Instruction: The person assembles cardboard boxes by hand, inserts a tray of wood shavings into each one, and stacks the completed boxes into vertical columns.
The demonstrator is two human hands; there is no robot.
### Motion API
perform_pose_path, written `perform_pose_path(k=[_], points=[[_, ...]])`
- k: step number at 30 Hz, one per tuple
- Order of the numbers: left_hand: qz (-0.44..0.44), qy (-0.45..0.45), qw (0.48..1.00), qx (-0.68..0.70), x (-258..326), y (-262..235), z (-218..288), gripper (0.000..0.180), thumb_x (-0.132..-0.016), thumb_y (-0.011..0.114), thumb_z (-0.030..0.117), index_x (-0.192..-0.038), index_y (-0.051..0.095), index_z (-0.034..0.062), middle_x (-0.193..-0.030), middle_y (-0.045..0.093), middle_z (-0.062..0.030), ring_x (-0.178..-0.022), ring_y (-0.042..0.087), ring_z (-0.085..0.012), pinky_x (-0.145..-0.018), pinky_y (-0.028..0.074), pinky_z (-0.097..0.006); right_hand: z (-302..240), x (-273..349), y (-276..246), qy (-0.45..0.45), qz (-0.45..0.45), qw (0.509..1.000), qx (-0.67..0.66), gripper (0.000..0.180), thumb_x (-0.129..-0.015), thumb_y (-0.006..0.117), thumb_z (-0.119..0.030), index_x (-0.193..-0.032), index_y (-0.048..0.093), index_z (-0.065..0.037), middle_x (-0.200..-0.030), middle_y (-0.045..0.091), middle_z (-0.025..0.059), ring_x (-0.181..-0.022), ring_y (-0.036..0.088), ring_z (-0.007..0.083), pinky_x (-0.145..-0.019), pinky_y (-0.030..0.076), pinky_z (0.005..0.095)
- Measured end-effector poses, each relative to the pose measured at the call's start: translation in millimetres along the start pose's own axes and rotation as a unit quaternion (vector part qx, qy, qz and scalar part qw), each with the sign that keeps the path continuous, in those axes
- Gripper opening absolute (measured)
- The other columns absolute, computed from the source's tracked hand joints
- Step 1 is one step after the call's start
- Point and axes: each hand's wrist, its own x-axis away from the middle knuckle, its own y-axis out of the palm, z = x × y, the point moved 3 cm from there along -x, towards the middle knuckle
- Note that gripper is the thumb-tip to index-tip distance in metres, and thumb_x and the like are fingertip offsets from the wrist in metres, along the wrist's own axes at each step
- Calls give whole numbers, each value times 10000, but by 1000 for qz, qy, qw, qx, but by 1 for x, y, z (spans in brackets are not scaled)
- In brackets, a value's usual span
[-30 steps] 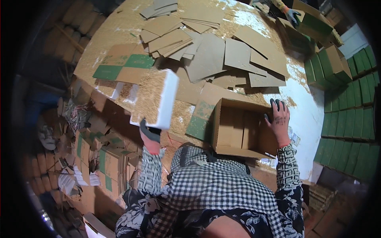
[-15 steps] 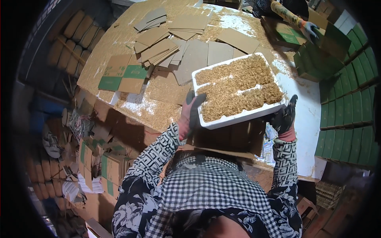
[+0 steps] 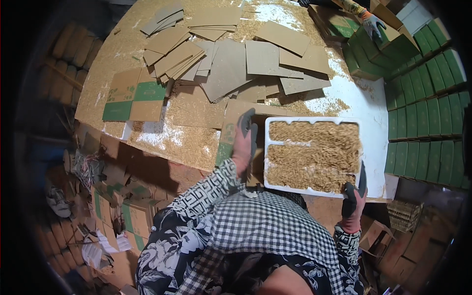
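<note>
A white foam tray (image 3: 269,147) with three long rows of tan straw-like material lies flat over a brown cardboard box (image 3: 227,137) at the near edge of the table (image 3: 368,113). My gloved left hand (image 3: 244,142) grips the tray's left rim. My gloved right hand (image 3: 353,199) holds its near right corner. The box is almost wholly hidden under the tray.
Flat cardboard sheets (image 3: 231,64) and loose chaff cover the table. A flattened green-and-brown carton (image 3: 130,101) lies at left. Green boxes (image 3: 423,113) are stacked at right. Another person's gloved hand (image 3: 372,22) works at the far right corner. Cardboard scraps (image 3: 113,206) litter the floor at left.
I brought the tray from upright in my left hand, turned it face up, took it with both hands and lowered it level onto the open box.
</note>
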Motion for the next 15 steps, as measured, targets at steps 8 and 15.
perform_pose_path(k=[8,15], points=[[56,-52,990,-115,-66,-94,-113,501,-831,582,178,-1271,406,16,-1221,492,-182,-1095,486,-304,-923,399,-324,27,-31,69,46,-125,947,293,597,-883,468,-179,-1400,213,-24,-1231,488,253,-1132,507,323,-937,400,358],[-178,57,702,-687,-102,-142,-149,1021,-636,707,512,-1400,208,54,-1413,229,-246,-1265,269,-454,-1045,192,-544,26,-38,84,-115,18,923,366,443,-722,645,-114,-1138,536,-12,-968,619,187,-897,602,343,-810,476,367]])
